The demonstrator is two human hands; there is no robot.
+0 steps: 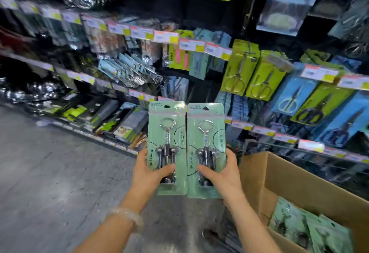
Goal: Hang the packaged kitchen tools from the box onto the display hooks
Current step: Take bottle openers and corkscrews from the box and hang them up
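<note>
**Two corkscrew packs held up in a shop aisle**

Corkscrew packs are up in front of the shelves, one in each hand. The left pack (166, 147) and the right pack (206, 151) are pale green cards with a shiny metal corkscrew under clear plastic. They stand upright, side by side, with their inner edges touching. Each has a small hanging hole at the top.

The left hand (148, 175) grasps the bottom of the left pack, with its thumb across the front. The right hand (223, 175) grasps the bottom of the right pack the same way. A pale bracelet (127, 217) sits on the left wrist.

A brown cardboard box (295, 185) is open at the lower right. More green packs (311, 230) lie inside it.

Behind the packs is a tall dark shelf wall (199, 13) full of hanging goods. Yellow-green cards with scissors (253, 73) hang to the right, next to blue cards with scissors (293, 97). Rows of white, red and yellow price tags (165, 37) run along the rails. Shiny metal things hang far to the left, too blurred to name.

The floor (50, 173) is grey and smooth, and it fills the lower left.
</note>
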